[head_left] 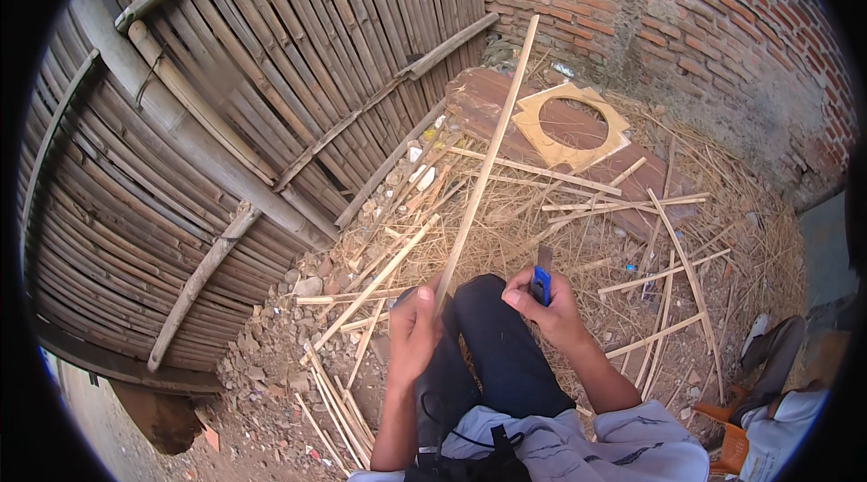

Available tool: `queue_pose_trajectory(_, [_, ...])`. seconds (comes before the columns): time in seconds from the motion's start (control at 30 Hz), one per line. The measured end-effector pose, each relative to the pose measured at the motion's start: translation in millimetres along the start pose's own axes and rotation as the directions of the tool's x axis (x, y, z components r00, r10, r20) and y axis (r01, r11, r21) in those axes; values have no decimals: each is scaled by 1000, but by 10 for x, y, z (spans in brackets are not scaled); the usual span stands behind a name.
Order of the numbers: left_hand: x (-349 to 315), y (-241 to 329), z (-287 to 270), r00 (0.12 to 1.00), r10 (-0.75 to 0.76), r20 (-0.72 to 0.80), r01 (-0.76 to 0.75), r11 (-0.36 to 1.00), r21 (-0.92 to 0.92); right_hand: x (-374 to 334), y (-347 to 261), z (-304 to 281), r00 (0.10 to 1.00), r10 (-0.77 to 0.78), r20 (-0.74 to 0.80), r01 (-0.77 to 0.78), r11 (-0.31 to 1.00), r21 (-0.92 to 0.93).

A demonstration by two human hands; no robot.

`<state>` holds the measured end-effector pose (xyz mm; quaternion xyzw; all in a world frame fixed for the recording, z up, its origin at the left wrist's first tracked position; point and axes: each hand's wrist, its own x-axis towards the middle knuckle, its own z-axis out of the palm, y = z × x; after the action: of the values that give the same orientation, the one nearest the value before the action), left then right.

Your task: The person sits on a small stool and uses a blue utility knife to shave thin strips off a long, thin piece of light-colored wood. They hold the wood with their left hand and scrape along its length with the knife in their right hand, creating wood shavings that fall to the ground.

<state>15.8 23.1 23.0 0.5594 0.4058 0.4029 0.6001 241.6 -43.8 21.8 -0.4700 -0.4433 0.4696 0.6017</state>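
Observation:
A long, pale bamboo strip slants up and away from my left hand, which is closed around its lower end above my left thigh. My right hand grips a blue utility knife with its blade extended upward, over my right knee. Knife and strip are apart. Shavings and loose fibres cover the ground beyond my knees, with several cut bamboo strips scattered among them.
A slatted bamboo wall rises on the left and a brick wall at the back right. A square board with a round hole lies on a brown panel. Another person sits at the right on an orange seat.

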Motion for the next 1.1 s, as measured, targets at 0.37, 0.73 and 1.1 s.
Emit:
queue_pose_trajectory(0.37, [-129, 227, 62, 982, -31, 184, 24, 999, 38, 165, -146, -90, 813, -553, 183, 499, 499, -708])
queue_pose_trajectory(0.73, [-175, 361, 178, 961, 252, 114, -276, 879, 387, 193, -154, 85, 717, -648, 256, 581, 354, -733])
queue_pose_trajectory(1.1, [-447, 382, 166, 983, 183, 31, -173, 838, 518, 505, -197, -389, 689, -724, -25, 438, 444, -782])
